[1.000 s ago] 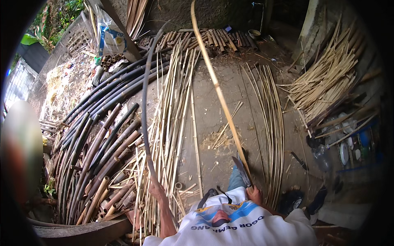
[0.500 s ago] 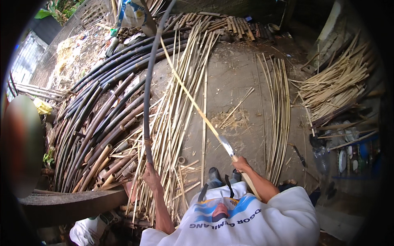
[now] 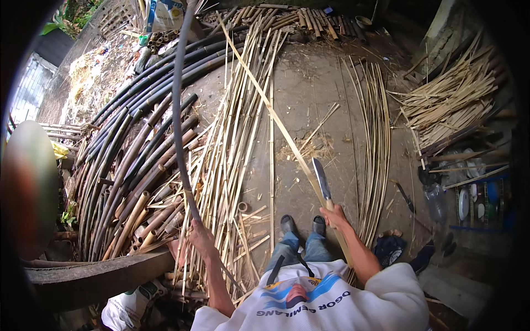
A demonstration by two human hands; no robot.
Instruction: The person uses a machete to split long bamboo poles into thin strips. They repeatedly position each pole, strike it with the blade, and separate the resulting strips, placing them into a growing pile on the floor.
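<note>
The right hand (image 3: 332, 215) of the person in front of me is clenched round the knife (image 3: 319, 175) handle and the pale strip (image 3: 279, 124) together, to the right of the slat pile (image 3: 234, 140); the left hand (image 3: 202, 238), fingers wrapped tight, grasps the dark strip (image 3: 178, 110) over the pile's near left side. The pale strip is smooth and straw-coloured, with a darker joint along it; it slants up from the right hand and crosses over the slat pile's far part, while its near end runs under the forearm. The dark strip is grey-black, bowed, with a brownish stretch just above the fingers, and it rises along the pile's left side. The knife's broad steel blade points away from the body, close beside the pale strip; whether its edge touches, I can't tell. Farther out, dark poles (image 3: 141, 129) crowd the slat pile's left side, partly behind the dark strip, and short tubes (image 3: 317, 23) lie beyond its far end. A cut ring (image 3: 243, 207) sits at its near right edge, with the person's shoes (image 3: 288, 223) to the right of that. Across the floor to the pile's right lies a slat row (image 3: 375, 138), then a split-wood heap (image 3: 452, 105).
</note>
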